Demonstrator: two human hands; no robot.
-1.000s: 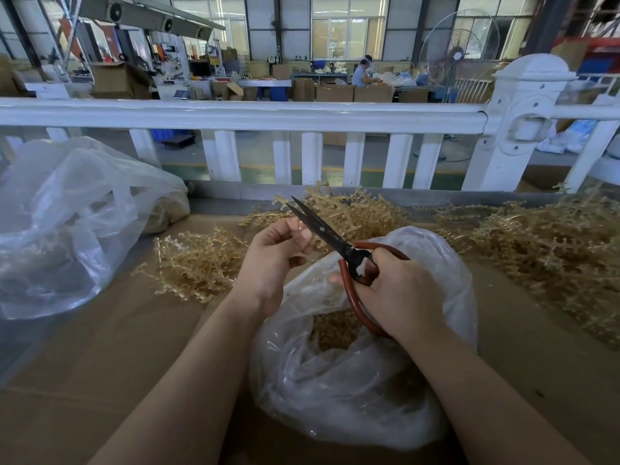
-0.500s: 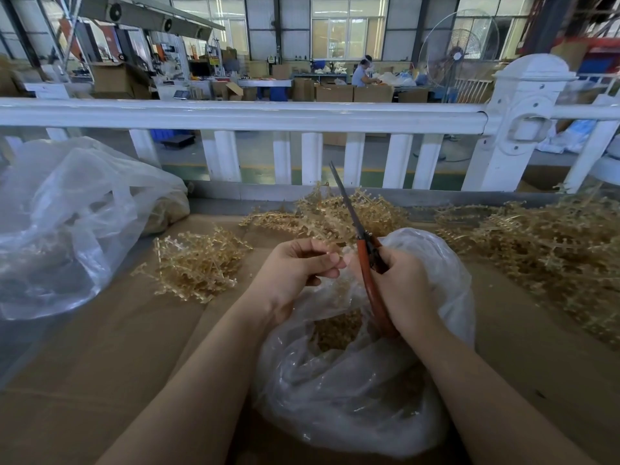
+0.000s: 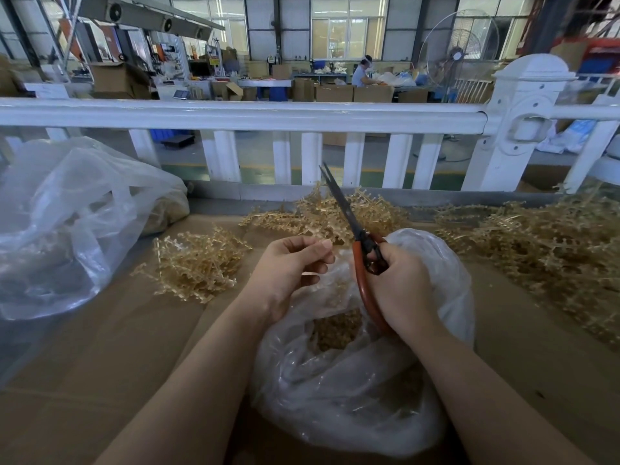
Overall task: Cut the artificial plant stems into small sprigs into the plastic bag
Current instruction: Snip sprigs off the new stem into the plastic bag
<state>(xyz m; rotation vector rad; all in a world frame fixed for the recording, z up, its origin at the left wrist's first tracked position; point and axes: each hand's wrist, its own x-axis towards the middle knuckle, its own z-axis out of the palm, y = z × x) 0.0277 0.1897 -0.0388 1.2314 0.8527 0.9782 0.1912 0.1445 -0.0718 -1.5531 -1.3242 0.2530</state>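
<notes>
two hands (image 3: 288, 273) (image 3: 399, 290) are now held over the plastic bag (image 3: 352, 397), scissors (image 3: 355, 236) swung upright w/ blades nearly closed, l. fingers curled, apparently empty, so a fresh stem (image 3: 198, 263) is needed.

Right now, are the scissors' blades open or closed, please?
Nearly closed: the scissors in the right hand show blades lying together, parting only slightly at the tips, which point up and away above the plastic bag.
</notes>
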